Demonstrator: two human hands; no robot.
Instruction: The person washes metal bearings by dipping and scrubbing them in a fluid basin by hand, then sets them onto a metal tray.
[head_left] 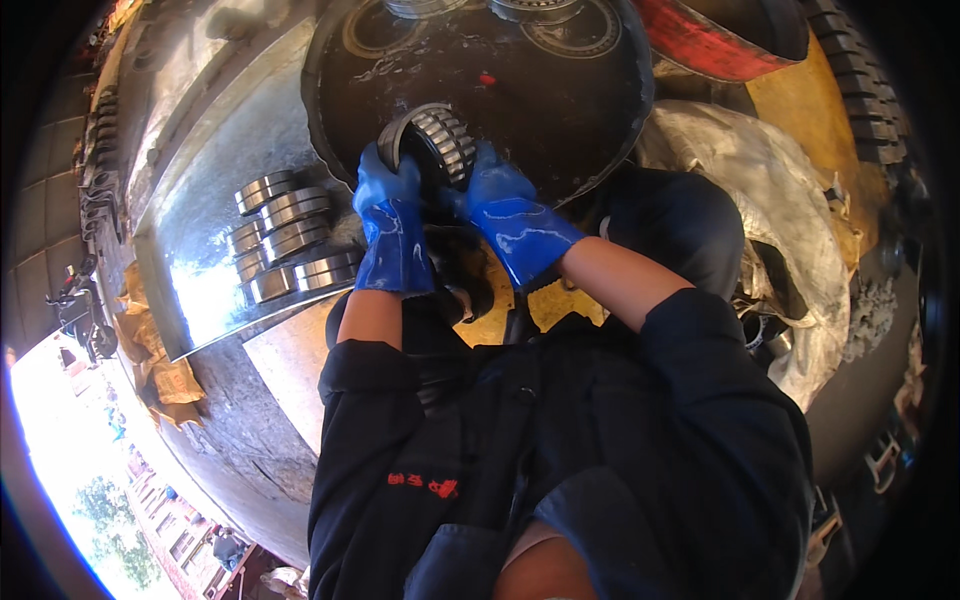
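Both of my hands wear blue rubber gloves and are closed around a tapered roller bearing (443, 140), tilted over the near edge of a dark round pan (400, 85). My left hand (384, 190) grips its left side, where a smooth, shiny outer ring (393, 138) shows. My right hand (499, 190) holds the right side, beside the exposed row of rollers. The rings look partly apart, but I cannot tell whether they are fully separate. Fingers on the undersides are hidden. More bearings (535, 8) lie at the pan's far side, cut off by the picture's edge.
To the left, several shiny bearing rings (292, 222) are stacked on a metal sheet (205, 290). A red-sided container (700, 45) stands at the far right. A pale woven sack (775, 190) lies right of my knee (675, 220). Torn brown cardboard (160, 365) lies past the sheet.
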